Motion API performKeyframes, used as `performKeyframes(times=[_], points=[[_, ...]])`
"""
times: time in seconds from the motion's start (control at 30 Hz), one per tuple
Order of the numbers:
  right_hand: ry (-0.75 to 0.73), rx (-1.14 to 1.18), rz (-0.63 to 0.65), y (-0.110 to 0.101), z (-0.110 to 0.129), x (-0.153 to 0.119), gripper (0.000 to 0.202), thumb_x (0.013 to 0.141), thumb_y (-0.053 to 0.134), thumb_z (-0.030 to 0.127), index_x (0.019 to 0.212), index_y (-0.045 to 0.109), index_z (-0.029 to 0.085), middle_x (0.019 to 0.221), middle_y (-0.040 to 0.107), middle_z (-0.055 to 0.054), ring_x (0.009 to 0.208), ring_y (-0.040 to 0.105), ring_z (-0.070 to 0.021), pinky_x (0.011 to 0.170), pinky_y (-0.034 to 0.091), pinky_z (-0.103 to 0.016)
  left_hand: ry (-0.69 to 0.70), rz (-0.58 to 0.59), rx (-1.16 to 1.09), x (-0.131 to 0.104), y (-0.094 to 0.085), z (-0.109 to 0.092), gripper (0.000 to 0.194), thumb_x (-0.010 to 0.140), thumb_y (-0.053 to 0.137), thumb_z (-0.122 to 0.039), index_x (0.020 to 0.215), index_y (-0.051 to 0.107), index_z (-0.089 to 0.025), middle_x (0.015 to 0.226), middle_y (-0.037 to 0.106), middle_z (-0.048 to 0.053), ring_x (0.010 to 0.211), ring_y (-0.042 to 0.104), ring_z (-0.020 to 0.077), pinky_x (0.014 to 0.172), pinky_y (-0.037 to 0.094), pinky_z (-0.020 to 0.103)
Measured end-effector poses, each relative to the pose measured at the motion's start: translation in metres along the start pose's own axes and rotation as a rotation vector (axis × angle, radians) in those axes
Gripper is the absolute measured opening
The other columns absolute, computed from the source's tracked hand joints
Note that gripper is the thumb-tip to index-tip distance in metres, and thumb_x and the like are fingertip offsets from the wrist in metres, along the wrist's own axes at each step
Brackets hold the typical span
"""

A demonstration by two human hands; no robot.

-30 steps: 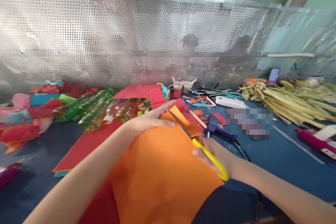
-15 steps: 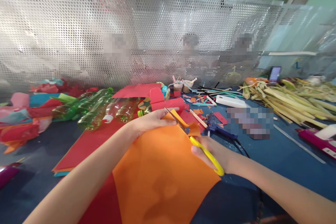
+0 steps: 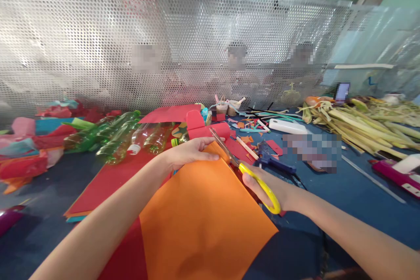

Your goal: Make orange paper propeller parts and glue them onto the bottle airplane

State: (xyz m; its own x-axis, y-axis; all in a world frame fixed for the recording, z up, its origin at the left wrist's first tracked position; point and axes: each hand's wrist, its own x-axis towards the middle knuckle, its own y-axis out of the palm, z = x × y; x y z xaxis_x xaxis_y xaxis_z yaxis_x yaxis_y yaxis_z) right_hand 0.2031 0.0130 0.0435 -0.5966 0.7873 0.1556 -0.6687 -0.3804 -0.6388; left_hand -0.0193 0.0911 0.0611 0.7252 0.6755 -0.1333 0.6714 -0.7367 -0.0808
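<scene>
My left hand (image 3: 190, 153) grips the far edge of a large orange paper sheet (image 3: 203, 214), thumb on top. Yellow-handled scissors (image 3: 262, 186) are in my right hand (image 3: 274, 183), at the sheet's right side. Their blades point away and to the left, up close to my left fingers. A narrow orange strip lies along the blades. Under the orange sheet, to the left, is a stack of red paper (image 3: 101, 183). A rolled red paper piece (image 3: 210, 130) rests just beyond my left hand.
Plastic bottles (image 3: 114, 144) lie at the left, beside crumpled coloured paper (image 3: 29, 148). A blue glue gun (image 3: 277, 162), a white device (image 3: 287, 126) and paper scraps sit to the right of centre. Dried husks (image 3: 357, 124) are piled far right. A perforated metal screen (image 3: 197, 35) stands behind.
The scissors have lifted slightly and swung a little, with their blades now clear above the paper's edge. The cut strip has shifted, and the sheet's right edge shows straighter.
</scene>
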Motion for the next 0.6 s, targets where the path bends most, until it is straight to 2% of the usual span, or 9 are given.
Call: performKeyframes(times=[0.07,0.17,0.23,0.33,0.43,0.53,0.6], points=[[-0.027,0.012,0.027,-0.004,0.003,-0.001,0.058,0.091,0.017,0.068,0.084,0.049,0.021,0.080,0.055,-0.005,0.073,0.052,-0.0201,0.072,0.044,-0.034,-0.017,0.010,-0.035,0.000,0.001,-0.001,0.056,0.076,0.073,-0.028,0.128,0.054,-0.022,0.114,0.069,0.009,0.106,0.064,0.0256,0.093,0.047,0.041],[0.010,0.066,0.020,-0.007,-0.002,0.000,0.058,0.088,0.015,0.073,0.078,0.042,0.023,0.066,0.048,0.000,0.058,0.046,-0.0160,0.058,0.042,-0.030,-0.022,-0.029,0.030,-0.002,-0.003,-0.004,0.043,0.077,0.071,-0.028,0.118,0.062,-0.023,0.107,0.072,0.005,0.098,0.066,0.0240,0.086,0.050,0.037],[0.075,0.031,-0.055,-0.012,-0.006,0.001,0.055,0.087,0.018,0.074,0.074,0.037,0.024,0.059,0.041,0.003,0.050,0.041,-0.0138,0.049,0.037,-0.027,-0.029,-0.095,0.175,-0.006,-0.010,-0.009,0.031,0.079,0.068,-0.032,0.109,0.068,-0.024,0.099,0.073,0.003,0.091,0.067,0.0225,0.079,0.051,0.033],[0.203,-0.188,-0.191,-0.027,-0.009,0.004,0.043,0.088,0.037,0.065,0.076,0.040,0.023,0.065,0.052,0.001,0.056,0.050,-0.0160,0.052,0.036,-0.026,-0.042,-0.255,0.530,-0.018,-0.028,-0.021,0.026,0.081,0.062,-0.039,0.099,0.073,-0.024,0.085,0.073,0.002,0.081,0.066,0.0221,0.069,0.050,0.027],[0.368,-0.505,-0.209,-0.044,-0.010,0.008,0.032,0.087,0.047,0.053,0.077,0.046,0.023,0.077,0.064,-0.006,0.068,0.061,-0.0214,0.056,0.036,-0.027,-0.136,-0.398,0.792,-0.032,-0.045,-0.032,0.027,0.076,0.063,-0.041,0.096,0.075,-0.026,0.083,0.073,-0.001,0.076,0.066,0.0216,0.062,0.048,0.024],[0.512,-0.734,-0.188,-0.054,-0.020,0.013,0.028,0.087,0.049,0.047,0.076,0.052,0.021,0.082,0.070,-0.010,0.074,0.065,-0.0256,0.055,0.035,-0.028,-0.120,-0.623,0.876,-0.042,-0.054,-0.039,0.024,0.070,0.066,-0.030,0.091,0.076,-0.024,0.069,0.071,-0.004,0.066,0.063,0.0190,0.057,0.045,0.022],[0.543,-0.773,-0.206,-0.056,-0.031,0.016,0.026,0.087,0.051,0.044,0.081,0.057,0.019,0.085,0.071,-0.012,0.077,0.067,-0.0279,0.054,0.035,-0.028,-0.066,-0.835,0.894,-0.046,-0.056,-0.042,0.021,0.066,0.067,-0.021,0.084,0.077,-0.023,0.057,0.066,-0.006,0.056,0.059,0.0168,0.055,0.043,0.022]])
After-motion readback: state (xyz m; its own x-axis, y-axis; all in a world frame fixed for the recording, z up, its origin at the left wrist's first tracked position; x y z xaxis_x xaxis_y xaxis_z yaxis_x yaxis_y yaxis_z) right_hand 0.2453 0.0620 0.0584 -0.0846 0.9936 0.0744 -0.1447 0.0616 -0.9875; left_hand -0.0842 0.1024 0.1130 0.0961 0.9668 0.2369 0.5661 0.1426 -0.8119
